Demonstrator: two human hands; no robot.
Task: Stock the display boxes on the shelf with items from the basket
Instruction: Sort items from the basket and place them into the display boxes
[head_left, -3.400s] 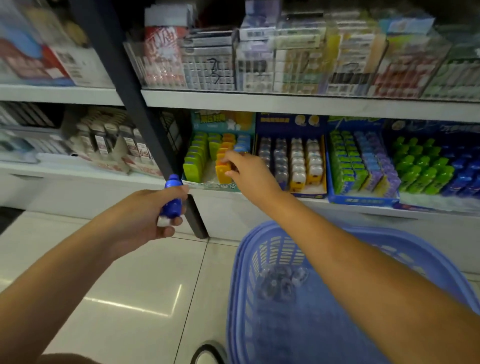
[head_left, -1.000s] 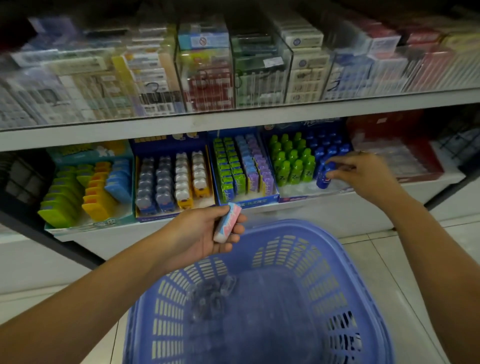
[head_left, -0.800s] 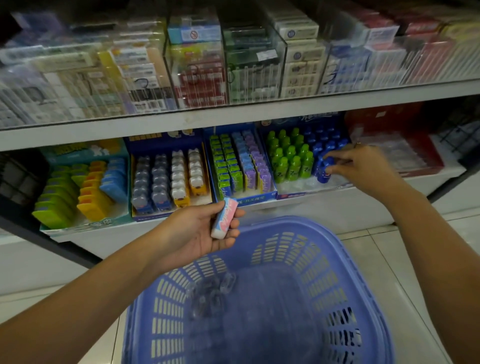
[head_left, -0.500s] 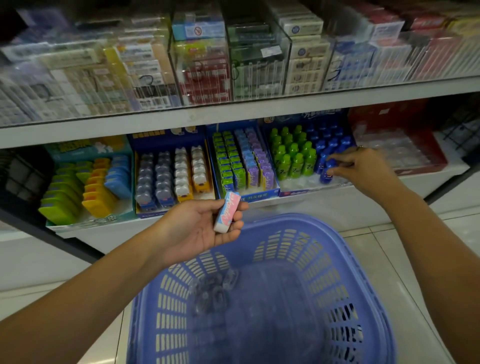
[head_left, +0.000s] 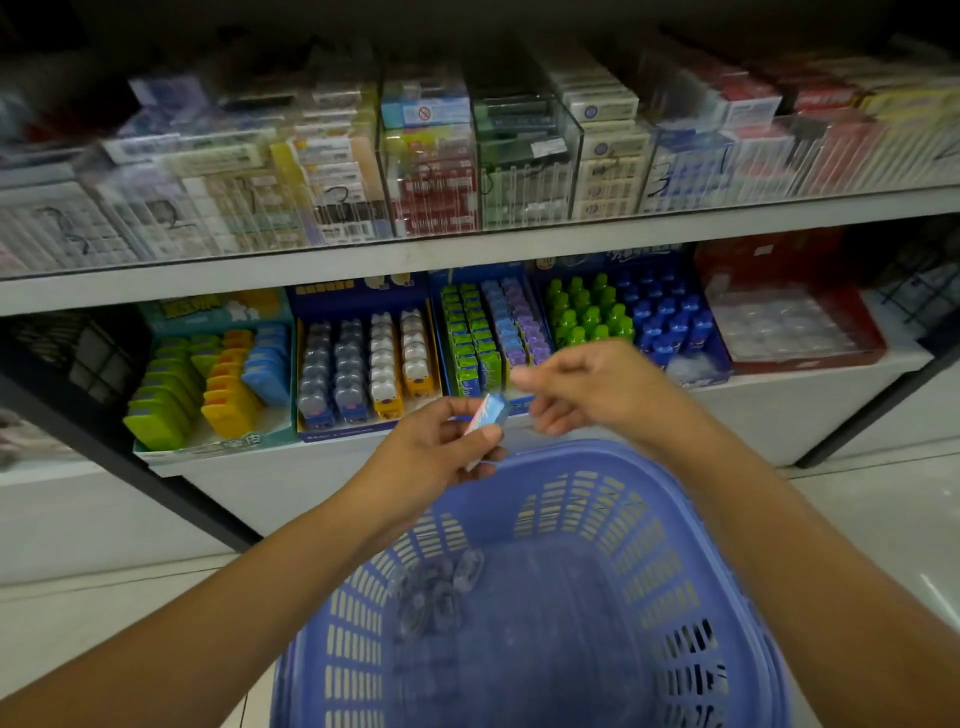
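Left hand: the left hand (head_left: 436, 457) is closed round one small pink-and-blue pack (head_left: 485, 415), pinched between thumb and fingers above the far rim of the basket.
Right hand: the right hand (head_left: 597, 395) carries nothing; its fingers are loosely curled and its fingertips sit just beside the pack's upper end. Contact cannot be told through the blur.
Change: half a second ago the right hand was at the blue bottles on the shelf; it has since come back to the middle, next to the left hand. The pack was in the left hand then as well.
Basket: one blue slotted basket (head_left: 675, 571) below both hands, with a small heap of clear-wrapped items (head_left: 436, 592) on its floor; too blurred to count.
Lower shelf: five display boxes in a row, namely a teal box (head_left: 218, 312) of green, yellow and blue cases, a box of four columns of capsule-like packs (head_left: 363, 364), a box of green, blue and purple packs (head_left: 493, 332), a box of green and blue bottles (head_left: 623, 312), and a red box (head_left: 779, 312).
Upper shelf: clear bins (head_left: 431, 171) of small cartons.
Writing: handwritten digits "2" and "3" on some bin fronts; printed labels unreadable.
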